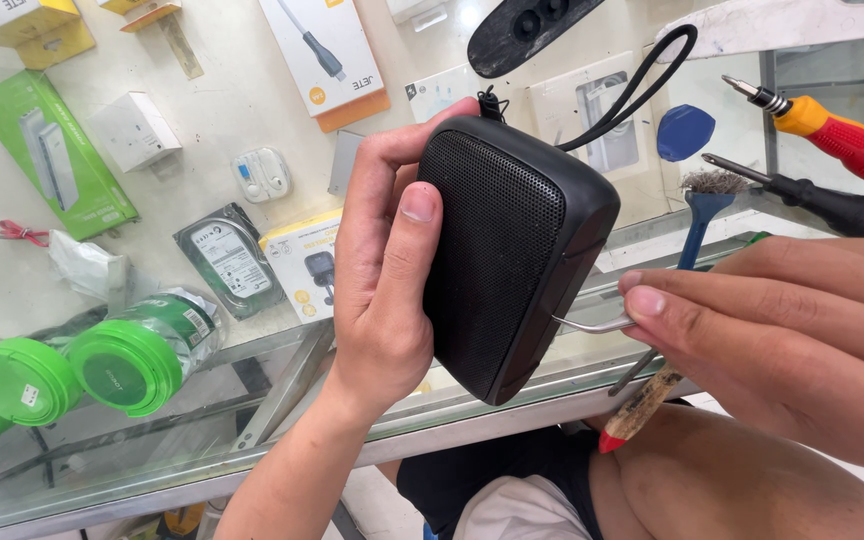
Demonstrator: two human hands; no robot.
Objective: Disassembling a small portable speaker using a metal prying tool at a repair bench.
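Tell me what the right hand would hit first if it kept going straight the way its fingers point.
The right hand points leftward, holding thin metal tweezers whose tips already sit at the side seam of the black speaker. Going straight on, it would likely meet the speaker's side first, though depth is hard to judge.

Black mesh-fronted speaker (512, 250), green tubs (122, 355)

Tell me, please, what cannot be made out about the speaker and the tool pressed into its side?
- Head view: the tweezers' tips vanish into the seam of the black speaker.
- Head view: the speaker's back is turned away, and the left hand covers its near edge.
- Head view: the right hand runs off the right edge, hiding the tweezers' rear end.
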